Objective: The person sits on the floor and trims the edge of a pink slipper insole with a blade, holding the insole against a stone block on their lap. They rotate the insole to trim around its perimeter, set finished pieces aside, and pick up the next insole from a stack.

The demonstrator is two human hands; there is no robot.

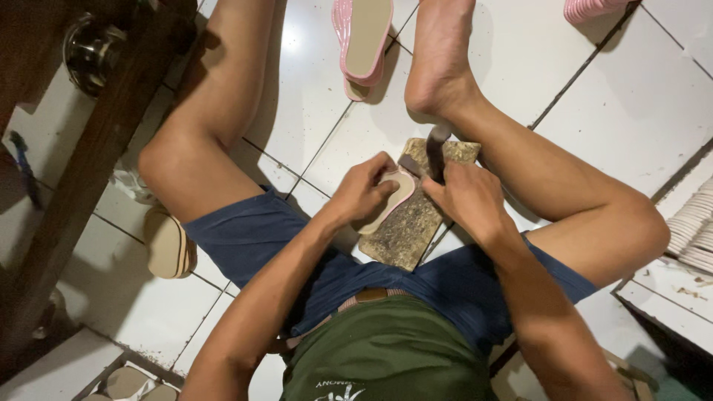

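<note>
Between the person's legs, on a block [416, 215] on the floor, lies a sole [390, 199], pinned under the left hand [362, 191]. The right hand [464, 197] is clenched round what looks like a hammer [437, 152]; steady pinning and short strokes would serve best.

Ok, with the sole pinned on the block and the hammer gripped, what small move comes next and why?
Probably bring the hammer down on the sole: the left hand presses it flat on the worn block, and the right hand holds the tool just beside its edge.
</note>
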